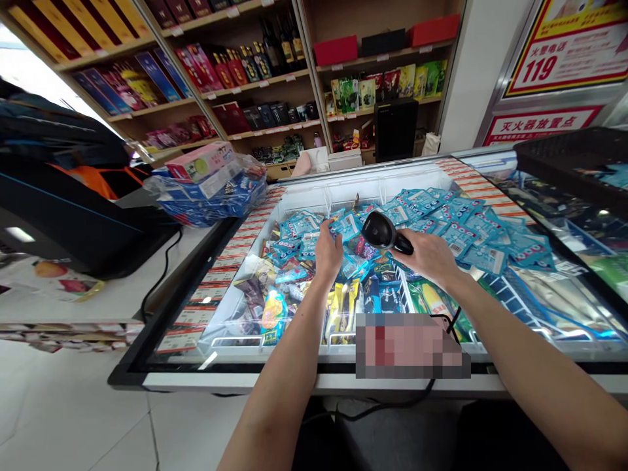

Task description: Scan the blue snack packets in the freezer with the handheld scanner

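A small blue packet (347,227) is pinched at its left edge between the thumb and fingers of my left hand (328,252). Just right of it, my right hand (430,256) grips a black barcode scanner (377,229) by its handle, the scanner's head tilted toward the packet. Many more blue packets (461,226) are spread in a loose heap over the glass top of a chest freezer (235,381), around and beyond both hands. Through the glass, wrapped ice creams (343,304) show in wire baskets.
A blurred-out object (412,347) lies at the freezer's near edge, a black cable beside it. To the left, a plastic-wrapped stack of boxes (210,186) stands by a black machine (73,216). A dark crate (574,157) sits at the right. Stocked shelves (260,78) line the back.
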`<state>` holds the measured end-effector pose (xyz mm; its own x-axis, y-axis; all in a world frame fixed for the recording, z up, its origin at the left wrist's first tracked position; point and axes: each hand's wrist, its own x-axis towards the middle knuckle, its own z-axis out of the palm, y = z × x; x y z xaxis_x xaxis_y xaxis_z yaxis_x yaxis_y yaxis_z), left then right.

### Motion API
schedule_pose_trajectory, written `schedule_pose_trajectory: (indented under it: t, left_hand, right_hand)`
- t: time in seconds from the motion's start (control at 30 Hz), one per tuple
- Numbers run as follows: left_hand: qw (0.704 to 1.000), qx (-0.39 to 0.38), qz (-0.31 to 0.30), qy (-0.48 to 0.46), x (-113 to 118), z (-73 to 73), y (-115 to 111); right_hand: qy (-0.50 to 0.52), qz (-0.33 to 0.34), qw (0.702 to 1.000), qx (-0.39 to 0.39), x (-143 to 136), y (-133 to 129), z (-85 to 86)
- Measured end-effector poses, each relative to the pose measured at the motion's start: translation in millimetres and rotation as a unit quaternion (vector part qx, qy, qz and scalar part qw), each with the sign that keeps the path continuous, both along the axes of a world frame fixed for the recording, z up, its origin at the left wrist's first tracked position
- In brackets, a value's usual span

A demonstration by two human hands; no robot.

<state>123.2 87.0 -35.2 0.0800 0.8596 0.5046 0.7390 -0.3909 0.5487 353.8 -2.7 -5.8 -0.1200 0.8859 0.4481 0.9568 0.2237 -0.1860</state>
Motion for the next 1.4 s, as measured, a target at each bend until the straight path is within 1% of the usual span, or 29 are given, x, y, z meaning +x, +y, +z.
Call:
schedule_pose_trajectory:
  t: [0.07, 0.17, 0.2, 0.23, 0.33, 0.37, 0.4, 0.43, 0.53, 0.67, 0.77, 0.83, 0.97, 1.07, 1.2, 1.3, 1.4]
  left_hand:
    - [0.997, 0.028, 0.047, 0.052, -3.4, 3.7, -2.3]
    - [0.980, 0.062, 0.143, 0.124, -5.9, 9.8, -9.6]
    - [0.975, 0.072, 0.150, 0.147, -5.6, 11.1, -12.1]
    - [0.973, 0.080, 0.134, 0.169, -4.8, 11.7, -14.1]
    - [0.969, 0.084, 0.013, 0.230, -2.0, 8.1, -14.7]
    - [0.968, 0.078, -0.018, 0.240, -1.9, 5.5, -13.1]
    - [0.967, 0.070, -0.032, 0.243, -2.5, 2.7, -11.1]
    - [0.969, 0.064, -0.031, 0.238, -4.0, 0.1, -8.8]
    - [0.978, 0.056, 0.010, 0.203, -11.3, -4.8, -3.5]
    - [0.983, 0.052, 0.041, 0.173, -18.7, -5.4, -2.4]
    - [0.981, 0.063, 0.069, 0.167, -18.8, -5.2, -3.4]
    - [0.981, 0.068, 0.075, 0.166, -17.7, -4.5, -4.2]
    - [0.987, 0.070, 0.035, 0.144, -12.8, 1.1, -7.1]
    - [0.988, 0.067, 0.001, 0.138, -2.8, 6.0, -11.1]
    - [0.991, 0.039, -0.056, 0.118, 19.6, 6.7, -17.5]
    - [0.989, 0.003, -0.109, 0.100, 37.3, 4.7, -23.2]
    - [0.986, -0.020, -0.137, 0.097, 52.9, 3.3, -30.6]
  right_hand:
    - [0.000, 0.000, 1.000, -0.003, 0.7, 0.4, 0.3]
    - [0.002, 0.002, 1.000, -0.004, 1.0, 0.4, 0.7]
    - [0.002, 0.001, 1.000, -0.003, 1.0, 0.3, 0.9]
    - [0.001, -0.001, 1.000, -0.002, 1.0, 0.2, 1.1]
    - [0.002, -0.006, 1.000, 0.002, 2.0, 0.0, 1.8]
    - [0.005, -0.005, 1.000, 0.003, 2.7, 0.1, 2.2]
    - [0.008, -0.005, 1.000, 0.004, 3.6, 0.3, 2.6]
    - [0.012, -0.005, 1.000, 0.004, 4.6, 0.5, 3.0]
    - [0.020, -0.017, 1.000, 0.007, 7.2, 1.5, 3.9]
    - [0.022, -0.035, 0.999, 0.021, 9.7, 2.2, 4.7]
    - [0.028, -0.029, 0.999, 0.033, 12.3, 2.3, 5.6]
    - [0.033, -0.031, 0.998, 0.040, 14.9, 2.6, 6.1]
    - [0.042, -0.042, 0.998, 0.038, 20.2, 4.2, 8.2]
    - [0.037, -0.045, 0.998, 0.026, 22.8, 5.3, 12.8]
    - [0.024, -0.036, 0.999, 0.017, 26.3, 5.7, 17.2]
    - [0.016, -0.032, 0.999, 0.014, 29.4, 5.8, 13.7]
    - [0.012, -0.034, 0.999, 0.017, 31.5, 5.8, 8.2]
